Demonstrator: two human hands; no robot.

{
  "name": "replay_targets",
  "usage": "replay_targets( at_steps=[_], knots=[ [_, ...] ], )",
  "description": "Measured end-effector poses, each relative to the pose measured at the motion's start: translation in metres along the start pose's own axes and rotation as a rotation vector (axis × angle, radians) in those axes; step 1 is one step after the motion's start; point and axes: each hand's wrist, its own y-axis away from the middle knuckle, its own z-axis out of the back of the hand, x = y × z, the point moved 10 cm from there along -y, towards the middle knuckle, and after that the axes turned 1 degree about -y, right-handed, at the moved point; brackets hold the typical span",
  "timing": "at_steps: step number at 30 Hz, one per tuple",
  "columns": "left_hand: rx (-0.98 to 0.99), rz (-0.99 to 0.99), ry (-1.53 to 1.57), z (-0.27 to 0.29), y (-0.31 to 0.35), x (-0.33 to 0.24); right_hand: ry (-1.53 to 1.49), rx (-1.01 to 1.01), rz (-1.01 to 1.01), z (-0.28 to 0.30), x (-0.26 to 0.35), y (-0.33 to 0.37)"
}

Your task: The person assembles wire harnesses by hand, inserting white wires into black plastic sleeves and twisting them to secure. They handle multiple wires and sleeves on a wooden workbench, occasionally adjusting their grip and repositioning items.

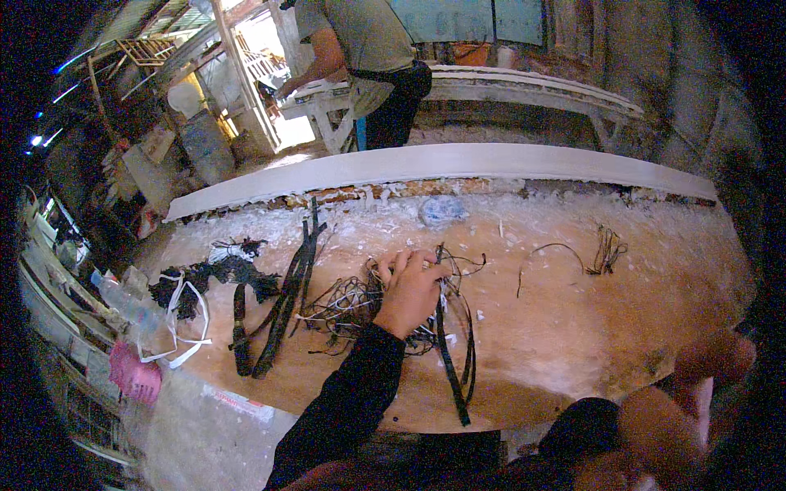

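Observation:
My left hand (409, 293), in a black sleeve, reaches over the board-topped table (540, 327). Its fingers are bent and slightly apart, resting on a tangle of thin dark wires (348, 304); the fingertips are partly hidden. Beside the hand, long black strips (442, 344) run toward the near edge. More black strips (286, 303) lie left of the tangle, next to a short dark stick-like piece (240, 331). My right hand (663, 417) is at the lower right, very near the camera and smeared, so its fingers cannot be read.
A small wire bundle (606, 252) lies at the right. At the left are dark shredded material (237, 274), a white strap (196, 352), a clear bottle (123, 299) and a pink plastic item (135, 372). A long white plank (442, 166) borders the far side. Beyond it, a person (360, 49) stands at a bench.

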Motion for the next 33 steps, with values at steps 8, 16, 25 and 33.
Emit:
replay_targets(
  at_steps=[8,16,25,33],
  knots=[
    [-0.017,-0.021,0.036,-0.001,0.001,-0.007,0.015,0.021,0.032,-0.003,0.006,0.002],
    [-0.029,-0.039,0.004,-0.003,0.002,-0.005,0.018,0.020,0.034,-0.002,0.002,0.003],
    [0.017,-0.025,0.015,-0.004,0.002,-0.006,0.024,0.019,0.050,-0.004,0.005,0.008],
    [0.116,-0.016,-0.002,-0.014,0.001,-0.002,0.014,-0.016,0.046,0.002,0.002,0.008]
  ],
)
